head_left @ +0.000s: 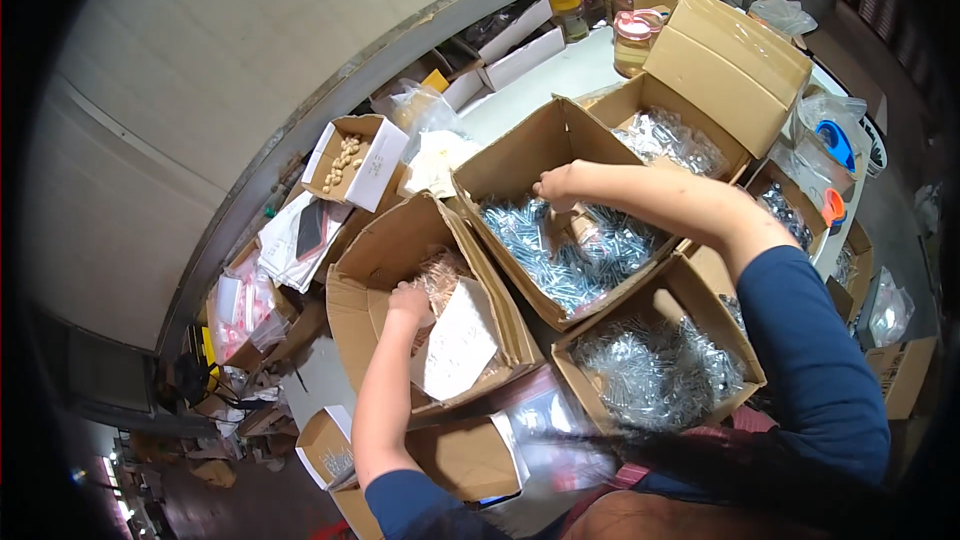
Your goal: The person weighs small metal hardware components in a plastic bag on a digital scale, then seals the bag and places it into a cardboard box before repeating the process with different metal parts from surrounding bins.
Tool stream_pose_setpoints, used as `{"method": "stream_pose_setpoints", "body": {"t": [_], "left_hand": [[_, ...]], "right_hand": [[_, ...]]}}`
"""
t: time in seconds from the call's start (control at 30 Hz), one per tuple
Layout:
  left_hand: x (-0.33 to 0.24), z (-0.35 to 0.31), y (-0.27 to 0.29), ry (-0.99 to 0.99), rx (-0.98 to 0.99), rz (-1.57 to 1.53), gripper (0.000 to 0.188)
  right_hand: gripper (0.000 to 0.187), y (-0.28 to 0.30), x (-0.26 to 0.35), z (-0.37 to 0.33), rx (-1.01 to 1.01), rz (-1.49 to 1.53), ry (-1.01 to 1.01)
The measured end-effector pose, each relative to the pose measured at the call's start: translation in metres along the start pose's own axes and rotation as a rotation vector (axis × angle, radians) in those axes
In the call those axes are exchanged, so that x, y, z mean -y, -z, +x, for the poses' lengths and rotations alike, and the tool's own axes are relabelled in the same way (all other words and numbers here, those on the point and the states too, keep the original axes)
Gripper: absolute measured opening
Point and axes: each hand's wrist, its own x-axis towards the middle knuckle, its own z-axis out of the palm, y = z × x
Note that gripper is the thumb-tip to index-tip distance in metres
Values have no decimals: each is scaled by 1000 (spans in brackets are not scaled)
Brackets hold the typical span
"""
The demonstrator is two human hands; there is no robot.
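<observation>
My left hand (408, 304) is down inside a cardboard box (362, 270) with copper-coloured screws (440, 275). Its fingers are curled in at the edge of the pile, and what is in them is hidden. A white sheet of paper (462, 342) covers part of these screws. Over the larger box (510, 162) beside it, my right hand (562, 186) is closed, fingers bent downward. Bluish metal screws (525, 245) fill the bottom of that box below the hand. I cannot make out what the right fingers hold.
Nearer me stands a box of silvery screws (650, 370) in clear plastic. Another open box (735, 45) with bagged metal parts is at the far right, near a lidded jar (632, 45). A small white box (375, 165) of brass-coloured pieces sits at the left; an open carton (465, 455) is in front.
</observation>
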Motion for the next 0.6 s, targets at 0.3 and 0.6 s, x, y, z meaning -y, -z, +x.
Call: {"method": "stream_pose_setpoints", "body": {"t": [0.3, 0.6], "left_hand": [[-42, -94, 130, -363, -288, -1846, 35], [-102, -168, 129, -696, 286, -2259, 38]], "right_hand": [[57, -58, -7, 93, -57, -103, 68], [28, 34, -12, -82, -344, 771, 187]]}}
